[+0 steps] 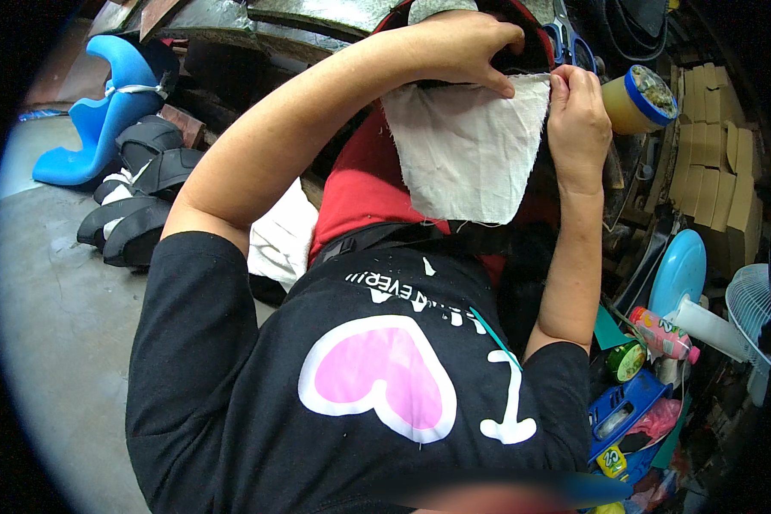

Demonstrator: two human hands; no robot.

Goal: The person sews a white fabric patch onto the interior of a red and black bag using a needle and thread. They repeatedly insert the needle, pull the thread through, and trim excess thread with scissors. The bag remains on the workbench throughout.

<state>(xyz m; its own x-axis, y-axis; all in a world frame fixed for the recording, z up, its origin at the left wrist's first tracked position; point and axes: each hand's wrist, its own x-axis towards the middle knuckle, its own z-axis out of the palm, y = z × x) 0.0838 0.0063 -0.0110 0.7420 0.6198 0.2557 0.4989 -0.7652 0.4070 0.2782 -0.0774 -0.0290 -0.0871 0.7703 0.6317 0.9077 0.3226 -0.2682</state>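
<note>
A piece of white cloth [467, 154] with frayed edges hangs over my red-clad lap. My right hand [579, 128] pinches its upper right corner between thumb and fingers. Across the top edge reaches my left hand [467, 51], thumb and fingers spread apart, the thumb tip touching the cloth. Beneath and behind that hand is a dark piece with a red rim [535, 34], partly covered; its kind cannot be made out. A pale rounded surface [441, 8] shows beyond my left wrist. Blue-handled scissors [570, 43] lie just beyond my right hand.
A blue-lidded tub [630, 103] stands right of my right hand, near cardboard pieces [715, 171]. A fan [750, 308], a pink bottle [664, 334] and a blue basket [625, 411] crowd the right. Left are black padded pieces [141, 193] and a blue curved object [103, 111]; white cloth [284, 236] lies beside me.
</note>
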